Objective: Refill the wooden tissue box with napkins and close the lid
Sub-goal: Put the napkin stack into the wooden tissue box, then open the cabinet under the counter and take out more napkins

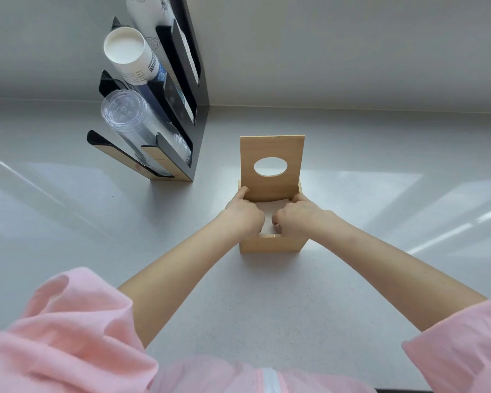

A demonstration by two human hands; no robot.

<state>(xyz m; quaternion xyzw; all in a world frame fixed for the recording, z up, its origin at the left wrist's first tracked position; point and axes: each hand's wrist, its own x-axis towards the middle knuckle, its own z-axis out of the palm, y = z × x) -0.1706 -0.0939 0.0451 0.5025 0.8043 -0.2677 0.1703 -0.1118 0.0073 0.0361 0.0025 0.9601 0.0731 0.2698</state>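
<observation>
box [271,243] mid-bench, lid [272,165] standing up at far side | both hands: left hand [245,214] and right hand [296,217] curled, pressing napkins [270,207] down inside | risk: stack bunches; lid probably won't shut flat

A pale grey, finely speckled worktop [267,307] fills most of the view and meets a plain light grey wall [323,52] along a straight seam beyond the fingers. Soft, broad patches and thin streaks of reflected daylight lie on its glossy surface, out to either side of the fingers. Beyond them and to their left stands a black cup dispenser [182,109] against the wall, holding a stack of white paper cups [128,51] and a stack of clear plastic cups [131,117].
</observation>
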